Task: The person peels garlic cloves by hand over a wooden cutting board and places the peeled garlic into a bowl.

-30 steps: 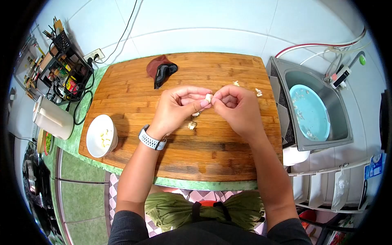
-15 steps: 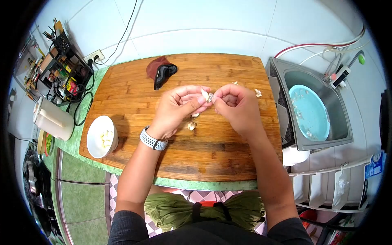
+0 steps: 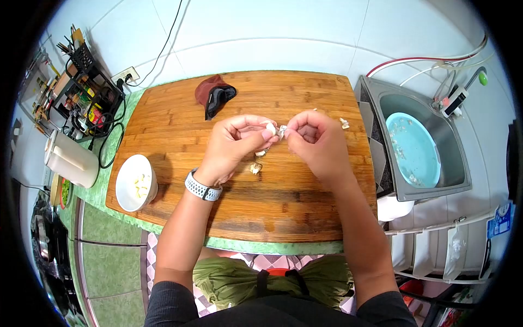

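My left hand pinches a pale garlic clove between thumb and fingers above the middle of the wooden board. Just to its right, my right hand is closed with its fingertips on a strip of papery garlic skin, which reaches toward the clove. Beneath my hands, unpeeled garlic lies on the board, and another small piece is partly hidden by my left hand. At the board's left edge stands a white bowl with several peeled cloves inside.
A dark red and black cloth item lies at the back of the board. Garlic scraps are at the right. Beyond that edge, a metal sink holds a blue basin. A light jug and a condiment rack stand left.
The strip of skin between my hands now stands out more from the clove. My right fingertips have shifted slightly right, and the clove sits a little lower in my left hand.
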The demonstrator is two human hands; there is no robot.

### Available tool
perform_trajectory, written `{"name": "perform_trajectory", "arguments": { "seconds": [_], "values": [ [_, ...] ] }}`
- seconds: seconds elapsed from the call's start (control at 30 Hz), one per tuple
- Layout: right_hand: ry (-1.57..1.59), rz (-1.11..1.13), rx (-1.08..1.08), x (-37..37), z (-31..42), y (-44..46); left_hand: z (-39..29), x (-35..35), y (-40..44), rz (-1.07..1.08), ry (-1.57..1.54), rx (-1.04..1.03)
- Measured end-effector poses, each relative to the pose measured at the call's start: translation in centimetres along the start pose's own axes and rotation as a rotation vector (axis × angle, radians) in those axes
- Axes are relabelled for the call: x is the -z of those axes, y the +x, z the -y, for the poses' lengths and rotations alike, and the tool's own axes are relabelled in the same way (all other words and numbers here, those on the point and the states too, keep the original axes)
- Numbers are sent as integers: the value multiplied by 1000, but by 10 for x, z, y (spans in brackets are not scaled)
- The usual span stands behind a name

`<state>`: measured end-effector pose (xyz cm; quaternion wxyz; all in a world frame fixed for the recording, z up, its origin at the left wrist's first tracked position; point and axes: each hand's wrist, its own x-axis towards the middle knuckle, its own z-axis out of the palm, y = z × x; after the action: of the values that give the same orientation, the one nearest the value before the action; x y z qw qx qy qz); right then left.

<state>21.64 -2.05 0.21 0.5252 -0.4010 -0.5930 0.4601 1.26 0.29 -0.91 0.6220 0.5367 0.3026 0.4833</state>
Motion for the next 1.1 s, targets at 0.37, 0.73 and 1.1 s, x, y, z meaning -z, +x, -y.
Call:
{"name": "perform_trajectory", "arguments": {
  "seconds": [0.37, 0.73, 1.1],
  "values": [
    [-77, -85, -1, 3, 0, 2, -3, -2, 1, 32, 46, 10],
    [-309, -128, 200, -4, 1, 0, -1, 0, 2, 24, 181, -10],
    [-180, -161, 129, -4, 6, -1, -6, -6, 0, 84, 161, -14]
  ]
}}
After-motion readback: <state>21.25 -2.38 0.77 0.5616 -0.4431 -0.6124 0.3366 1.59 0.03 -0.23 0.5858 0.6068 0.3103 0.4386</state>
